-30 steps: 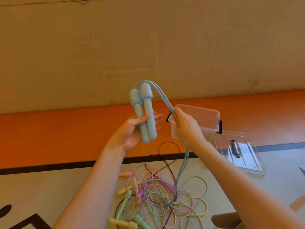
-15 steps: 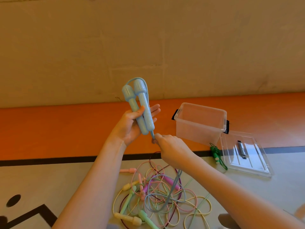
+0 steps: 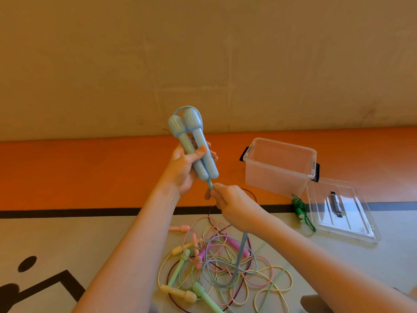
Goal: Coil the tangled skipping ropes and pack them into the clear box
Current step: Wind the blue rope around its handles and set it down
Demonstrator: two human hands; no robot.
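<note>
Skipping ropes lie in a tangled pile (image 3: 225,265) at the lower centre of the frame, on a pale grey floor (image 3: 67,240): thin cords in pink, yellow, mint, pale blue and dark maroon loop over one another, with pink, purple, cream and green handles scattered among them. Above the pile, at the centre of the frame, the left hand (image 3: 185,170) grips the two blue handles (image 3: 194,145) of one rope side by side, thumb across their front and fingers curled behind, the bulbous ends pointing up and slightly left. A short blue loop arches over the tops of the handles. Just below their lower ends, the right hand (image 3: 234,206) is closed around the blue cord (image 3: 239,256), pinching it where it leaves the handles; the cord then hangs down from under that hand into the pile. To the right of the hands stands the clear box (image 3: 279,168), open-topped, with black clips on its ends, resting on an orange floor band (image 3: 90,172) that runs across the middle of the frame. Its clear lid (image 3: 343,211) lies flat just beside it at the lower right, with a small dark object seen through it. A green rope (image 3: 301,211), bundled, lies between the box and the lid, touching the lid's near edge. A beige wall (image 3: 203,53) fills the upper half of the frame.
</note>
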